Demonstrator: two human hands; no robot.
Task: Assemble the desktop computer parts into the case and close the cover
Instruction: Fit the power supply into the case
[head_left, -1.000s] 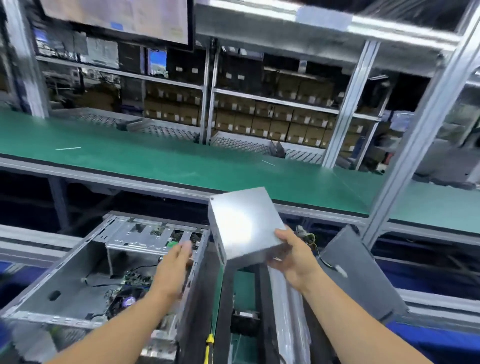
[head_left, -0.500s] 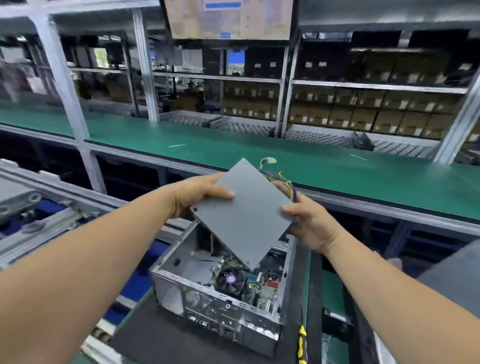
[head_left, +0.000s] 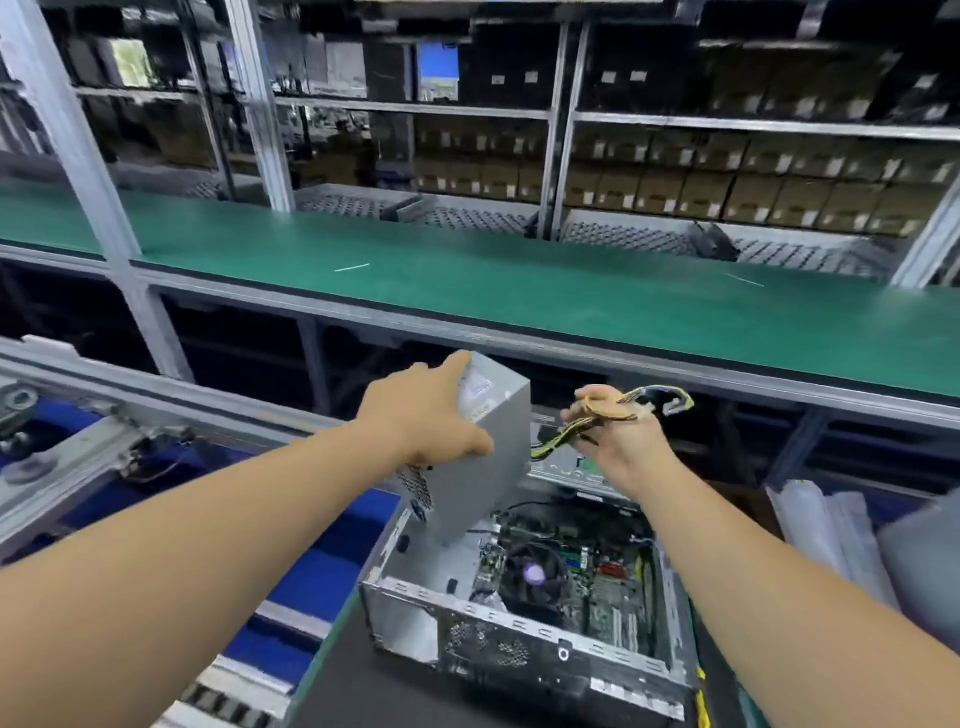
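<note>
Dim, soft overhead light; motion blur, wide-angle edge distortion

Grey power supply (head_left: 485, 457), green bench top (head_left: 571, 291)

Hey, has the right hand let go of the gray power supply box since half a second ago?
Yes. The right hand now holds the cable bundle beside the power supply, above the open case; earlier it gripped the box's edge.

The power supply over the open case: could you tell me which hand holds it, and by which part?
The left hand grips the power supply by its upper end. The right hand holds its cable bundle up and aside.
</note>
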